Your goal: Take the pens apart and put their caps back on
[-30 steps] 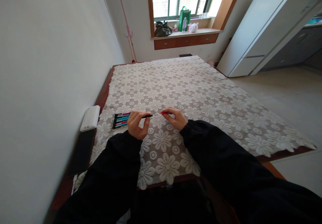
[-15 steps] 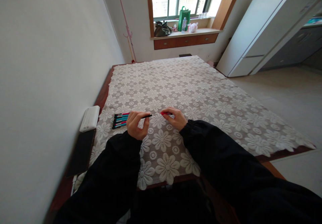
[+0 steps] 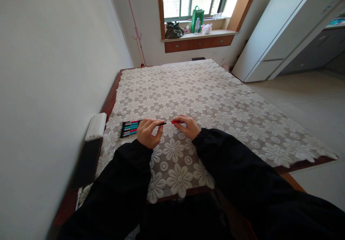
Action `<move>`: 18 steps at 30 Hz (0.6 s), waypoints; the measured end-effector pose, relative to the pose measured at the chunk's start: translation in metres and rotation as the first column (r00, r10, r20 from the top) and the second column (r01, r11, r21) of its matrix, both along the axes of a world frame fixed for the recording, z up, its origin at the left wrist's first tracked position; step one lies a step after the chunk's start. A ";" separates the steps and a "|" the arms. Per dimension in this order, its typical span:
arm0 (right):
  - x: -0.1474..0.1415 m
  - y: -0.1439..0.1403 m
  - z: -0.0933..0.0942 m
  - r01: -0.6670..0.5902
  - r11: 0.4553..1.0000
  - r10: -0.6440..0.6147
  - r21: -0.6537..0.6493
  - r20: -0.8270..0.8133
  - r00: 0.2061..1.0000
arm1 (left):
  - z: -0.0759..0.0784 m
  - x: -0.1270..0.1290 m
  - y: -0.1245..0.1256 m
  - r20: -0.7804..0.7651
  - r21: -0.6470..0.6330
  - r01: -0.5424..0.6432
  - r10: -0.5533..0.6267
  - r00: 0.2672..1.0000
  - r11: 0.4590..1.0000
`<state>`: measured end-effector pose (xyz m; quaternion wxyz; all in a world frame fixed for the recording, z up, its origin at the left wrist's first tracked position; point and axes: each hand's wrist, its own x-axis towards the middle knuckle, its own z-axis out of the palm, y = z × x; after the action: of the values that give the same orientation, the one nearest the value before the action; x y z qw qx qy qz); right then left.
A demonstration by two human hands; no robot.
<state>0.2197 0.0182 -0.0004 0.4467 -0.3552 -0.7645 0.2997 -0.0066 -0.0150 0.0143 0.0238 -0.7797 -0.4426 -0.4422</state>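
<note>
My left hand pinches a slim black pen part whose tip points right. Fingers of my right hand are closed on a red pen barrel with a dark end. A thin pale rod, like a refill, bridges the short gap between the two parts, and both are held roughly level above the tablecloth. Just left of my left hand lies a row of several pens in blue, red and black, side by side; their right ends are hidden behind that hand.
A flower-patterned lace cloth covers the table. On its left edge are a white power bank-like box and a dark flat phone-like slab. Beyond stand a window sill with bags and a white fridge.
My left hand has shifted slightly right, so the black part is nearer the red barrel and less of the thin rod shows. My right hand has barely moved.
</note>
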 end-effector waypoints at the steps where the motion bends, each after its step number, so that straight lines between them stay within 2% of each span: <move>1: 0.000 0.000 0.000 -0.004 1.000 0.003 0.014 0.016 1.000 | 0.000 0.000 0.001 -0.018 -0.009 0.013 -0.013 1.000 1.000; 6: 0.001 -0.002 0.001 -0.012 0.997 0.002 0.079 0.132 0.991 | -0.003 0.002 0.004 -0.067 -0.088 0.062 -0.068 0.995 0.994; 11: 0.001 -0.002 0.000 -0.035 0.994 0.013 0.102 0.209 0.978 | -0.006 0.003 0.006 -0.005 -0.102 0.095 -0.096 0.995 0.990; 18: 0.003 -0.002 -0.002 -0.033 0.988 -0.001 0.150 0.220 0.975 | -0.007 0.002 0.007 0.063 -0.119 0.191 -0.184 0.981 0.974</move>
<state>0.2223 0.0158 -0.0025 0.3829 -0.3446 -0.8328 0.2027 -0.0048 -0.0083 0.0069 -0.0781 -0.8063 -0.3941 -0.4341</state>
